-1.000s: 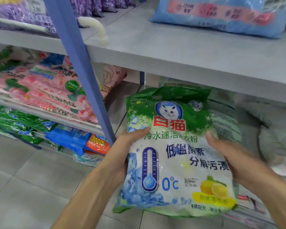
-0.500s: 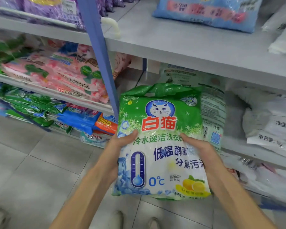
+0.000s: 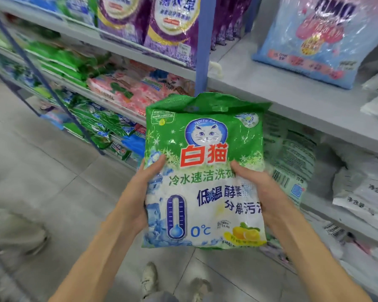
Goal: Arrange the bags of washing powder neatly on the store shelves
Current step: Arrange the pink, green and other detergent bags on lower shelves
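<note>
- Hands first: the left hand (image 3: 140, 192) and the right hand (image 3: 262, 192) each grip one side of the green bag (image 3: 205, 171), with thumbs on its front.
- The bag is up in the air in front of the shelf (image 3: 282, 94), not on it yet.
- Behind it, white bags (image 3: 362, 192) lie in a messy pile.
- Farther up, purple bags (image 3: 168, 29) stand neat, so I think lots is left to do.

The grey upper shelf (image 3: 271, 88) carries upright purple bags (image 3: 170, 29) and a flat pale-blue bag (image 3: 310, 40); beneath, green bags (image 3: 61, 62) and pink bags (image 3: 135, 90) lie stacked.
</note>
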`<action>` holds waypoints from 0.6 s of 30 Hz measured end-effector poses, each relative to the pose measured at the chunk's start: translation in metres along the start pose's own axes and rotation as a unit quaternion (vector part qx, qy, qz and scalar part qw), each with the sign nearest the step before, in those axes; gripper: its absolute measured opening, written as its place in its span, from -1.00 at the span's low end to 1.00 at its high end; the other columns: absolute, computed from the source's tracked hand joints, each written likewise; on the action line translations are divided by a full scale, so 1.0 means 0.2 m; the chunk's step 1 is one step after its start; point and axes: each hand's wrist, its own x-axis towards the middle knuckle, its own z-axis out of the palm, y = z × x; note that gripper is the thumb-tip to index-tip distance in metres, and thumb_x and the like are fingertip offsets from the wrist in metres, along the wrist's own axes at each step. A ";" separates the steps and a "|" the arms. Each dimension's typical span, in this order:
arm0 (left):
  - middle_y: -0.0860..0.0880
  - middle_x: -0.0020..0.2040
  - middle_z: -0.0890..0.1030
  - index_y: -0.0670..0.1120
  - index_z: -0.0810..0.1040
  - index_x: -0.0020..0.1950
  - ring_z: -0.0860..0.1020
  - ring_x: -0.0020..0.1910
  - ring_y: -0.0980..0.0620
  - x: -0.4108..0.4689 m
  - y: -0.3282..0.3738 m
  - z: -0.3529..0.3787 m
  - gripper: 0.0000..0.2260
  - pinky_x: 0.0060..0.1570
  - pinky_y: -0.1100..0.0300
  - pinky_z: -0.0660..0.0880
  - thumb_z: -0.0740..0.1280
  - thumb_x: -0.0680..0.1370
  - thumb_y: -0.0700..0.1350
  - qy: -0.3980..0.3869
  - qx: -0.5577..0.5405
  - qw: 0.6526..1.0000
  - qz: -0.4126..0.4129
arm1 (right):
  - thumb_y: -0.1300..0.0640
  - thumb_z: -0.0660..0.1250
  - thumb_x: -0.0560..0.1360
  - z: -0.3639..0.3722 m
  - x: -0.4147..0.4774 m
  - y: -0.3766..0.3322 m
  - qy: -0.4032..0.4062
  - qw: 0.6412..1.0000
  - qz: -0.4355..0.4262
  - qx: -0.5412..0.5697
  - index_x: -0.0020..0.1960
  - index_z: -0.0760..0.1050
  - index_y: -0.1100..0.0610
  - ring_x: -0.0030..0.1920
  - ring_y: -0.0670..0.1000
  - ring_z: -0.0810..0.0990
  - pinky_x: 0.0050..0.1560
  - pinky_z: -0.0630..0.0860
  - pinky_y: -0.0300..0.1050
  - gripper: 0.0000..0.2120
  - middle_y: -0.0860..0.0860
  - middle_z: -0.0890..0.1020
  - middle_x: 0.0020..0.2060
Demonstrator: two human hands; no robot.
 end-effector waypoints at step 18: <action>-0.14 0.30 0.64 0.07 0.47 0.45 0.62 0.24 -0.28 0.00 0.97 -1.06 -0.31 0.32 -0.31 0.45 0.54 0.39 0.29 0.126 -0.003 0.982 0.139 | -0.17 0.70 0.18 1.43 0.71 -0.19 -0.145 0.987 -0.058 -0.034 0.39 0.51 0.04 0.24 0.22 0.66 0.36 0.46 0.34 -0.14 0.10 0.69 0.21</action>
